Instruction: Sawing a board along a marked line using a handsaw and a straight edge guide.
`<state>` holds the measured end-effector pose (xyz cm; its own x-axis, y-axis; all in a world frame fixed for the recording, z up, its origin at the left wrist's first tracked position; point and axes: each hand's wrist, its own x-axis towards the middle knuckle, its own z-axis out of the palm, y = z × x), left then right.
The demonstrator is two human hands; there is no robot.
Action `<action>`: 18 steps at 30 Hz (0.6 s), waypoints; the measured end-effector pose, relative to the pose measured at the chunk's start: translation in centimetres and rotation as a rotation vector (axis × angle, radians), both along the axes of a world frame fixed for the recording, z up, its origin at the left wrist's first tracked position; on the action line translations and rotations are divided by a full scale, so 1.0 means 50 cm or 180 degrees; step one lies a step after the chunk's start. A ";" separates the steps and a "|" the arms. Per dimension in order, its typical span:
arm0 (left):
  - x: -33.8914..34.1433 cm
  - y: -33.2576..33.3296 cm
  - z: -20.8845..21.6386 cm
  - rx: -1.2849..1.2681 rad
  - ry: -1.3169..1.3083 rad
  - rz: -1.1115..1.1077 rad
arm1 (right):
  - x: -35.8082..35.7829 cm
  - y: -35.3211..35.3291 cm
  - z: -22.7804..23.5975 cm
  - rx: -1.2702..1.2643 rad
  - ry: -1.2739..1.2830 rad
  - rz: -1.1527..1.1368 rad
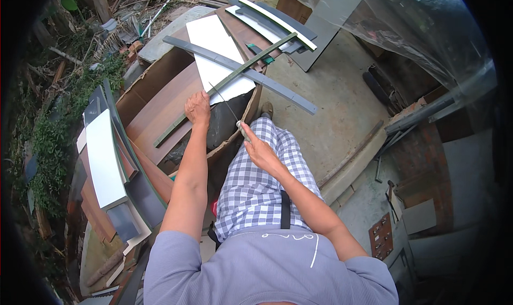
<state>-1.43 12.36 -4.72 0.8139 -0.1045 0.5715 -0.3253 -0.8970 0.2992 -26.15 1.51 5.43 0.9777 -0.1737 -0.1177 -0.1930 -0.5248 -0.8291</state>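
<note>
My left hand (pixel 197 108) is closed around a long, narrow greenish strip (pixel 243 68) that slants up and to the right. In my right hand (pixel 260 152) is the handle of a thin-bladed tool (pixel 230 108); whether it is a knife or a saw is hard to make out. Its blade reaches up and left, and the tip meets or crosses the strip just beyond my left hand. Under the strip lie a grey flat bar (pixel 288 95), which it crosses, and a white board (pixel 214 43). Both rest over a large open cardboard box (pixel 152 83).
Brown wood-look panels (pixel 163 102) lie in the box, beside black plastic (pixel 224 123). White and grey panels (pixel 104 155) lean at the left. More strips (pixel 275 24) are stacked at the far side. Clear plastic sheeting (pixel 406 27) hangs at the upper right above the concrete floor (pixel 326 123).
</note>
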 end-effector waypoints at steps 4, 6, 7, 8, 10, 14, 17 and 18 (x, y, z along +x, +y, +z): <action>0.000 -0.014 0.003 0.0026 -0.0020 -0.0012 | 0.007 -0.021 -0.009 -0.0082 0.0019 0.0098; -0.002 -0.012 0.004 0.0005 0.0020 -0.0041 | 0.007 -0.025 -0.019 -0.0122 -0.0087 0.0037; 0.000 -0.010 0.005 -0.0027 0.0058 -0.0050 | 0.012 -0.024 -0.024 0.0014 -0.0160 0.0070; 0.004 -0.002 0.006 -0.0019 0.0052 -0.0064 | 0.017 -0.023 -0.028 0.0151 -0.0233 0.0106; 0.007 0.023 0.001 -0.0017 -0.0007 -0.0002 | 0.024 -0.011 0.004 0.0482 -0.0058 0.0096; -0.004 0.028 0.011 0.0030 0.0012 0.0012 | 0.028 -0.016 -0.023 -0.0065 -0.0680 0.0146; 0.002 0.036 0.011 -0.0050 -0.0032 -0.0005 | 0.055 -0.005 -0.002 -0.0222 -0.0190 -0.0086; -0.002 0.036 0.008 -0.0002 -0.0046 0.0042 | 0.060 -0.003 0.004 -0.0199 -0.0177 -0.0056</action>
